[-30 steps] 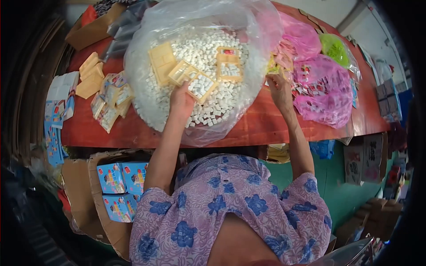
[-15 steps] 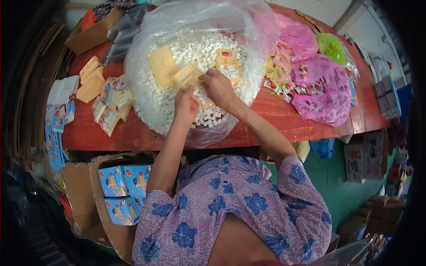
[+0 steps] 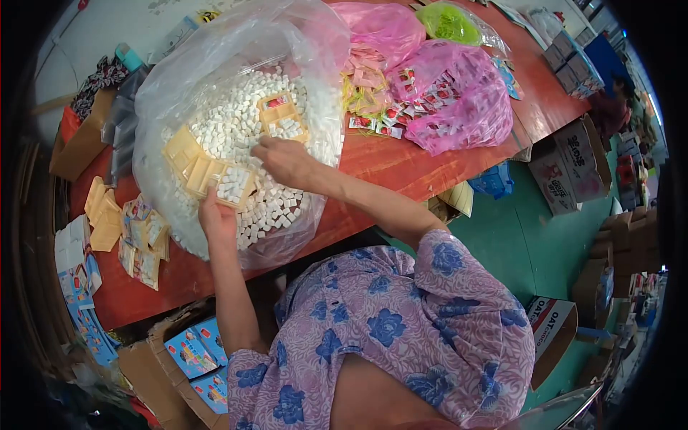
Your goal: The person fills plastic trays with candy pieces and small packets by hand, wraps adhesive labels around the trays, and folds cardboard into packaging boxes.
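Note:
My left hand (image 3: pixel 218 221) is closed on the near edge of a cream plastic tray (image 3: pixel 204 174), which is tilted over a clear bag. White cubes (image 3: pixel 233 183) fill the tray's right compartment; its left part looks bare. Just right of that tray, my right hand (image 3: pixel 290 163) hovers over the loose white cubes (image 3: pixel 222 111), fingers curled together; what they hold, if anything, is hidden. Beyond it, a second tray (image 3: pixel 284 115) with cubes and a red packet rests on the pile. Another cream tray (image 3: pixel 183 149) lies behind the held one.
The clear bag (image 3: pixel 161 93) spreads over the red table (image 3: pixel 387 161). Pink bags (image 3: pixel 466 100) with small packets and a green bag (image 3: pixel 450 23) sit right. Stacked trays (image 3: pixel 105 218) and filled trays (image 3: pixel 143 236) lie left. Blue boxes (image 3: pixel 193 349) stand in a carton below.
The view has turned, shifting the table leftward in the picture. My right hand has left the held tray and moved over the loose cubes beside it. My left hand still grips the tray.

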A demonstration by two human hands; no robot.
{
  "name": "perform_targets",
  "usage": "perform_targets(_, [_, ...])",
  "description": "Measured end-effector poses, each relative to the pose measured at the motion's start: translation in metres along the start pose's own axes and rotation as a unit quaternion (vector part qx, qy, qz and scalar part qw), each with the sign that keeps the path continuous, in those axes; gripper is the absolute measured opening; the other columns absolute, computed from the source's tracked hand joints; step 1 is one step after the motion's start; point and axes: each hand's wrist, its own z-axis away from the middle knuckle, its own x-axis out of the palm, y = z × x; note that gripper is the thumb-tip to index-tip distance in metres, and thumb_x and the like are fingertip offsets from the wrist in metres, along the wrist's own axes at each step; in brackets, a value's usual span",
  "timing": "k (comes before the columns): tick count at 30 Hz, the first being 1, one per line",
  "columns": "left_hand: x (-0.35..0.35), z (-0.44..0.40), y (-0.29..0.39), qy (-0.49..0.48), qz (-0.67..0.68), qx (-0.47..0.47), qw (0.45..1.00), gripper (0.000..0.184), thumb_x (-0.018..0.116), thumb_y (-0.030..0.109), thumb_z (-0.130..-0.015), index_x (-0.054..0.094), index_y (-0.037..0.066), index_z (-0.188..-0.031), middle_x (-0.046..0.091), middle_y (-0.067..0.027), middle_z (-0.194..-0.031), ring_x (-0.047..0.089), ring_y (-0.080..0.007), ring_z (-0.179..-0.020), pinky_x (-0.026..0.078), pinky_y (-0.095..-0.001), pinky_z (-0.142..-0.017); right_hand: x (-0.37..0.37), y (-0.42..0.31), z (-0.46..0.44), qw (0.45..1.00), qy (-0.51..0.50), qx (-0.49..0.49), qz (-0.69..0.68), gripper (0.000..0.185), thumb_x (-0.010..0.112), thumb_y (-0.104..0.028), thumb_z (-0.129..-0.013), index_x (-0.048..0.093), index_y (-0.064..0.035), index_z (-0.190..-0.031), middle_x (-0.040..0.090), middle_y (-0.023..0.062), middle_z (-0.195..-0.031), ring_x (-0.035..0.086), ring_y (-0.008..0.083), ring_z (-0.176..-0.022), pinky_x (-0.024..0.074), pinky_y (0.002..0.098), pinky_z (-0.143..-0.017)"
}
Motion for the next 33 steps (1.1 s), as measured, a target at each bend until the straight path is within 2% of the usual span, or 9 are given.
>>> perform_targets(6, [-0.007,0.006,0.002,-0.015,0.004,0.012,1.000,0.033,0.042,0.008,-0.086,0.038,0.001,-0.118,0.048,-0.0119,-0.116,0.049,-0.0228,-0.104,0.042,-0.0377,-0.087,-0.086,0.104,0.070,0.972,0.028,0.119,0.201,0.030,0.048,0.001,-0.069,0.057,-0.0072,-0.096,0.055,0.0105,-0.092,0.055,0.0287,-0.084,0.0452,0.0359,-0.069])
perform_targets(8, [-0.004,0.007,-0.002,-0.023,0.012,-0.003,1.000,0.033,0.043,0.008,-0.086,0.038,0.001,-0.118,0.048,-0.0116,-0.116,0.049,-0.0226,-0.104,0.042,-0.0376,-0.087,-0.107,0.146,0.086,0.958,-0.015,0.127,0.257,0.029,0.048,-0.002,-0.070,0.057,-0.0076,-0.098,0.055,0.0100,-0.094,0.055,0.0283,-0.084,0.0450,0.0354,-0.070])
perform_targets(10, [0.001,0.008,-0.005,-0.031,0.013,-0.021,0.999,0.034,0.043,0.008,-0.086,0.038,0.001,-0.118,0.048,-0.0113,-0.115,0.049,-0.0223,-0.104,0.041,-0.0376,-0.087,-0.110,0.177,0.099,0.963,-0.047,0.050,0.261,0.028,0.048,-0.004,-0.071,0.057,-0.0071,-0.098,0.055,0.0097,-0.096,0.055,0.0276,-0.084,0.0450,0.0351,-0.070])
perform_targets(11, [0.001,0.006,-0.006,-0.032,0.017,-0.021,0.999,0.034,0.043,0.008,-0.086,0.038,0.001,-0.118,0.048,-0.0113,-0.115,0.049,-0.0222,-0.104,0.041,-0.0376,-0.087,-0.110,0.183,0.101,0.963,-0.062,0.012,0.261,0.027,0.048,-0.005,-0.072,0.057,-0.0069,-0.098,0.055,0.0095,-0.097,0.055,0.0273,-0.085,0.0450,0.0350,-0.070])
perform_targets(17, [0.005,0.013,-0.004,-0.038,0.016,-0.022,0.999,0.034,0.043,0.007,-0.085,0.038,0.002,-0.118,0.048,-0.0113,-0.115,0.049,-0.0227,-0.104,0.041,-0.0381,-0.088,-0.109,0.184,0.102,0.977,-0.032,0.063,0.200,0.022,0.050,-0.011,-0.073,0.058,-0.0075,-0.093,0.057,0.0076,-0.086,0.052,0.0242,-0.087,0.0400,0.0367,-0.077])
perform_targets(20, [0.008,0.016,-0.002,-0.029,0.012,-0.023,0.999,0.033,0.043,0.006,-0.085,0.039,0.002,-0.118,0.048,-0.0114,-0.115,0.049,-0.0230,-0.104,0.041,-0.0387,-0.088,-0.114,0.184,0.094,0.942,-0.042,0.043,0.330,0.011,0.052,-0.013,-0.069,0.058,-0.0087,-0.077,0.058,0.0058,-0.081,0.053,0.0240,-0.079,0.0411,0.0370,-0.067])
perform_targets(26, [0.009,0.012,-0.005,-0.024,0.017,-0.020,0.999,0.032,0.043,0.006,-0.085,0.039,0.002,-0.116,0.048,-0.0113,-0.115,0.049,-0.0228,-0.104,0.041,-0.0386,-0.088,-0.124,0.175,0.081,0.956,0.101,0.003,0.275,0.009,0.049,-0.010,-0.073,0.058,-0.0081,-0.074,0.057,0.0067,-0.070,0.054,0.0257,-0.074,0.0400,0.0381,-0.063])
perform_targets(29, [0.010,0.010,-0.005,-0.032,0.014,-0.025,0.999,0.032,0.043,0.006,-0.085,0.040,0.001,-0.116,0.048,-0.0112,-0.114,0.049,-0.0223,-0.104,0.041,-0.0377,-0.088,-0.123,0.178,0.083,0.979,0.081,0.078,0.171,0.009,0.048,-0.010,-0.074,0.055,-0.0054,-0.075,0.056,0.0105,-0.070,0.054,0.0306,-0.068,0.0403,0.0401,-0.057])
perform_targets(33, [0.006,0.010,-0.007,-0.040,0.010,-0.033,0.999,0.031,0.044,0.006,-0.085,0.040,0.001,-0.116,0.049,-0.0110,-0.113,0.050,-0.0215,-0.102,0.042,-0.0365,-0.087,-0.122,0.197,0.084,0.976,0.090,0.084,0.178,0.007,0.047,-0.009,-0.075,0.050,-0.0027,-0.073,0.054,0.0137,-0.070,0.053,0.0336,-0.065,0.0400,0.0411,-0.055])
